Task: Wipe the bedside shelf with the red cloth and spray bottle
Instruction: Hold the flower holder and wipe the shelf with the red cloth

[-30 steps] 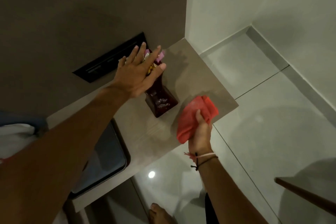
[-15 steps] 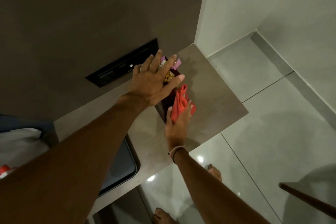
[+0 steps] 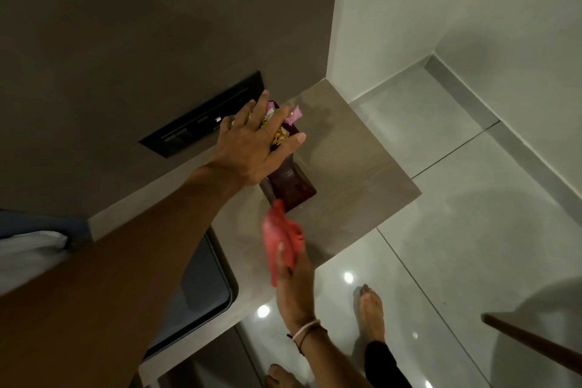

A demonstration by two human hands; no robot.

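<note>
The beige bedside shelf (image 3: 356, 167) juts from the dark wall. A dark red vase (image 3: 293, 189) with pink and yellow flowers (image 3: 291, 118) stands on it. My left hand (image 3: 255, 148) lies spread over the flowers and the vase's top, fingers apart; whether it grips the vase I cannot tell. My right hand (image 3: 293, 280) holds the bunched red cloth (image 3: 280, 239) on the shelf just in front of the vase's base. The cloth is motion-blurred. No spray bottle is in view.
A black switch panel (image 3: 189, 129) sits in the wall behind the vase. A dark tray (image 3: 201, 287) lies on the shelf's left part under my left arm. White bedding (image 3: 28, 249) at the left edge. Glossy floor tiles, my bare feet (image 3: 371, 312), and a wooden bar (image 3: 532, 346) at the lower right.
My right hand has drawn the red cloth back from the vase's side toward the shelf's front edge. My left hand has stayed on the flowers.
</note>
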